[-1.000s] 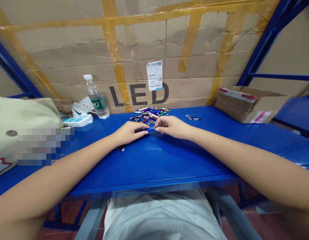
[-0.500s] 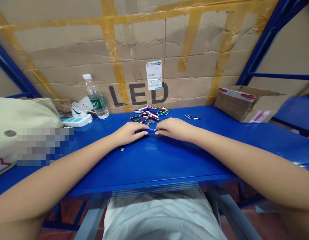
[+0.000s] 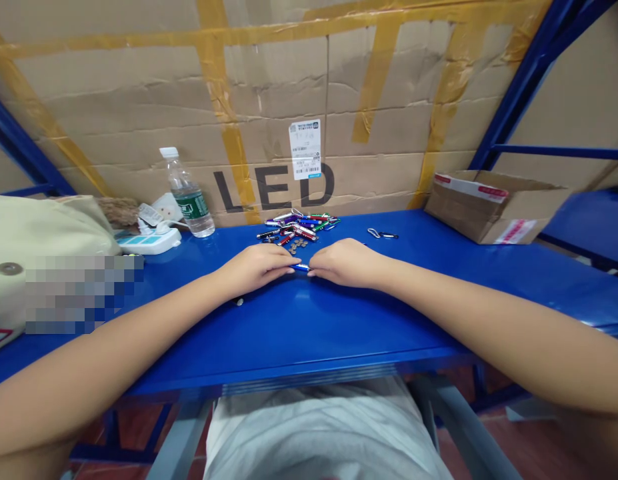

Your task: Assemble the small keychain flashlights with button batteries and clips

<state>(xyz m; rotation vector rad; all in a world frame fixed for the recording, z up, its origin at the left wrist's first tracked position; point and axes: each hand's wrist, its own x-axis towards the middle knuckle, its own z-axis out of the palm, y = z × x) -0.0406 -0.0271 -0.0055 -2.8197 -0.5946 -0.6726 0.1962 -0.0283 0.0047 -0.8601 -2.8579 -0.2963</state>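
A slim blue pocket flashlight point(image 3: 301, 267) lies level between my two hands, just above the blue table point(image 3: 309, 327). My left hand point(image 3: 259, 265) pinches its left end, and the fingertips of my right hand point(image 3: 341, 263) close on the other end. Most of its body is hidden by my fingers. Right behind my hands is a heap of small metal flashlights point(image 3: 303, 230) in red, blue, green, purple and black. Several small round button cells point(image 3: 297, 247) are scattered in front of the heap. By my left wrist, a small silvery end point(image 3: 239, 302) of something shows.
A silver carabiner clip point(image 3: 373, 233) lies beside a dark piece. At the back left stand a water bottle point(image 3: 191, 200), a white power strip point(image 3: 151, 241) and a pale bag point(image 3: 49, 233). An open cardboard box point(image 3: 463, 210) is at right; a large LED carton point(image 3: 269, 100) walls the back.
Both hands have come slightly nearer to me with the blue flashlight still between them. The view has shifted a little; the heap behind looks the same.
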